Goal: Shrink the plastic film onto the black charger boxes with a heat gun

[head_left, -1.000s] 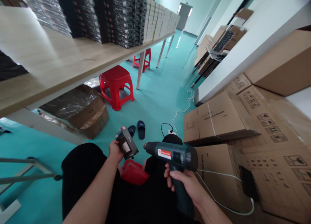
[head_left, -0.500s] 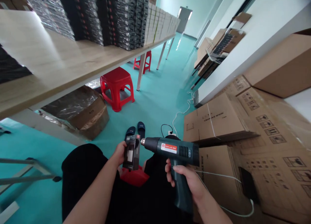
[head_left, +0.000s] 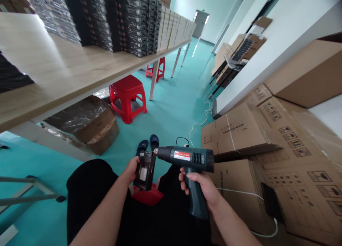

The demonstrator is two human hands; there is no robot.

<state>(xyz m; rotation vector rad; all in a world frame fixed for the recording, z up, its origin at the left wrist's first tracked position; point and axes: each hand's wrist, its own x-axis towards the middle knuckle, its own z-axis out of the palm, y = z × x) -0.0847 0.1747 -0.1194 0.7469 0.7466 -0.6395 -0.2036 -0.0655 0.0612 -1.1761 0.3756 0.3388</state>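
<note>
My left hand [head_left: 131,168] grips a small black retail box [head_left: 144,170] by its left edge, over my lap. The box has a pale panel on its face. Wrapped round the handle of a dark green heat gun [head_left: 187,157] is my right hand [head_left: 197,181], its fingers near the trigger. The gun lies level, and its metal nozzle points left, close to the upper right edge of the box. Whether nozzle and box touch, I cannot tell.
Stacked wrapped black boxes [head_left: 117,21] stand on a long wooden table [head_left: 80,66] at left. Red stools [head_left: 127,93] and an open carton [head_left: 98,128] are by it. Large cartons [head_left: 237,132] crowd the right side. A white cable [head_left: 196,125] runs along the floor.
The heat gun has shifted slightly left and up, its nozzle now by the box's top right corner. The box has tilted and dropped a little in my left hand.
</note>
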